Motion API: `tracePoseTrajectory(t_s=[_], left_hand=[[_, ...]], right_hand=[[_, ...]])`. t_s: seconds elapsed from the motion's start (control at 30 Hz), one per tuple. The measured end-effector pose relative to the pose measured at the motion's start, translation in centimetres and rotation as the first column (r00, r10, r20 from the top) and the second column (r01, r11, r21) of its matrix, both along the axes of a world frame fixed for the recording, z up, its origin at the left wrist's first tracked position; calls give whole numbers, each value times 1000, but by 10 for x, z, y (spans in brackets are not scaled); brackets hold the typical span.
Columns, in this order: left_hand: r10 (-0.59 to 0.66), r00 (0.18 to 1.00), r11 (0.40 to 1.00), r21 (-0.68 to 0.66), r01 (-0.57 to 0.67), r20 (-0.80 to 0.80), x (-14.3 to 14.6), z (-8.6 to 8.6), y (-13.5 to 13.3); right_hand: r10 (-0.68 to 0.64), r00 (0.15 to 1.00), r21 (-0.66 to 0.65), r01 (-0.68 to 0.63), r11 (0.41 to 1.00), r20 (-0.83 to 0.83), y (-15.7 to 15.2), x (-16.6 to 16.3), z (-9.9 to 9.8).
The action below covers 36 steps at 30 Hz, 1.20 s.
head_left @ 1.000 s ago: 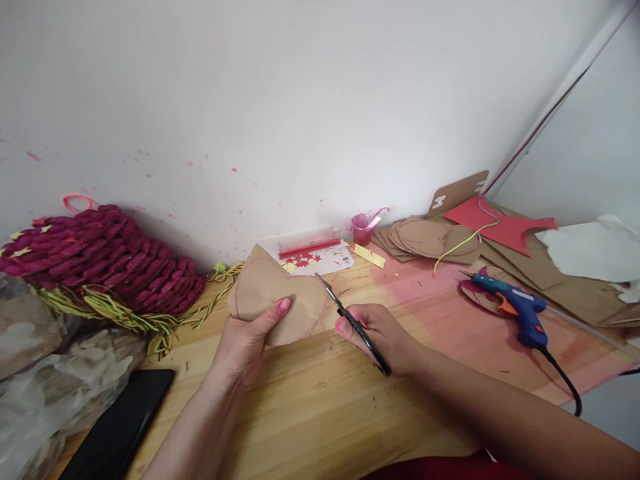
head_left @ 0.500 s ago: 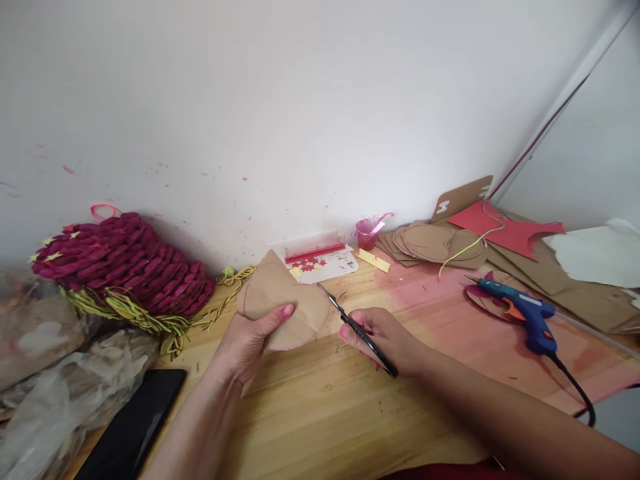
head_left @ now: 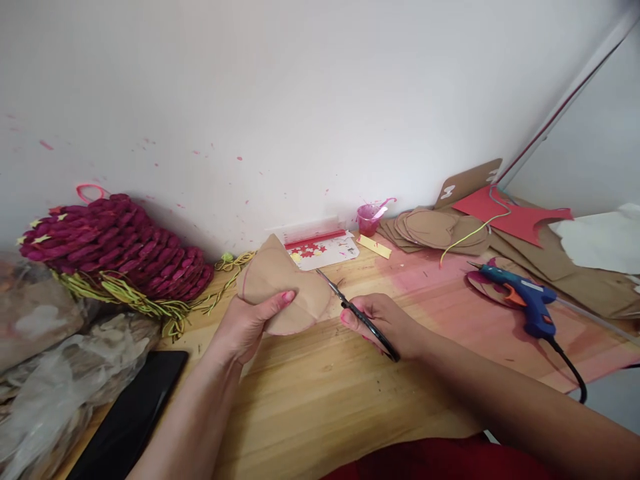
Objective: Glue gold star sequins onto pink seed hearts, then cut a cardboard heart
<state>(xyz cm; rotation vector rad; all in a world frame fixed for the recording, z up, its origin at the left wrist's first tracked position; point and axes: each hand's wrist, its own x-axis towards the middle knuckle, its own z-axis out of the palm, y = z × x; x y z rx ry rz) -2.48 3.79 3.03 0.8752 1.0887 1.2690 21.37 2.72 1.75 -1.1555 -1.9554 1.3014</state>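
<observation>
My left hand (head_left: 257, 323) grips a piece of brown cardboard (head_left: 280, 277), thumb on top and the other fingers hidden beneath. A curved pencil-like outline runs near the cardboard's edge, and there is a notch at its upper right. My right hand (head_left: 377, 323) is closed around black-handled scissors (head_left: 367, 323), which point up and left. The blades reach the right edge of the cardboard; they look slightly parted. Whether they bite into the cardboard I cannot tell.
Left lie a magenta woven piece (head_left: 125, 247), plastic bags (head_left: 55, 393) and a black phone (head_left: 133, 413). Behind stand a pink-stained cup (head_left: 369, 220) and heart-shaped cardboard cutouts (head_left: 425, 228). A blue glue gun (head_left: 530, 300) with a cord rests right, near red paper (head_left: 515, 213).
The whole view has shifted so the table sits slightly higher in the picture. Both hands keep their hold, and the scissor blades look a little more parted than before.
</observation>
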Motion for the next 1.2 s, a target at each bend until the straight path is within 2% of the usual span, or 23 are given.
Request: tracePoseTrajectory(t_s=[0.13,0.3,0.5,0.57,0.73,0.93,1.2], left_hand=[[-17,1000,1000,7,17,-5,-4,0,1],[-19,1000,998,-62,19,-1,-11,0,4],[182,972,973,-169,-157,146,-4,-10,8],[190,966,973,-164,-161,176,3,-15,5],[226,966,966,-157,-206,126,14,-16,0],[164,980,983,-105,-152,115,13,-11,0],[179,979,983,-67,-173,97,12,-12,2]], right_hand=[[11,999,25,-12,1000,40,1,0,0],[20,997,46,-23,999,70,2,1,-1],[-53,998,-3,53,999,37,1,-1,0],[-75,997,-17,76,997,26,1,-2,0],[-81,996,-54,83,995,28,0,-2,-1],[-44,998,-62,46,997,33,1,-1,1],[-22,999,-30,23,999,31,0,-1,1]])
